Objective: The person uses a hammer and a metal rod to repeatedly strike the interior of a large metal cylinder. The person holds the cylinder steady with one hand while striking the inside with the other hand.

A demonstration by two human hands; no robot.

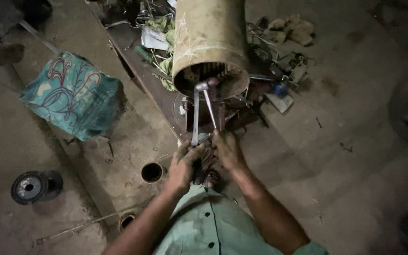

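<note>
1. Left hand (182,165) clenched round the lower end of a flat metal bar (195,115); right hand (227,150) clenched on the lower end of a thin steel rod (209,109).
2. Both tools reaching up into the open mouth of a rusty metal cylinder (209,40), tips meeting at a small fitting (203,86) just inside the rim.
3. Cylinder lying tilted on a cluttered worktop (140,71), loose wire and scrap beside it.
4. Likely risk: tips slipping off the fitting under leverage, knuckles striking the sharp rim.
5. Likely risk: cylinder rolling or shifting, nothing visibly bracing it.
6. Poor light; contact inside the mouth hard to verify.
</note>
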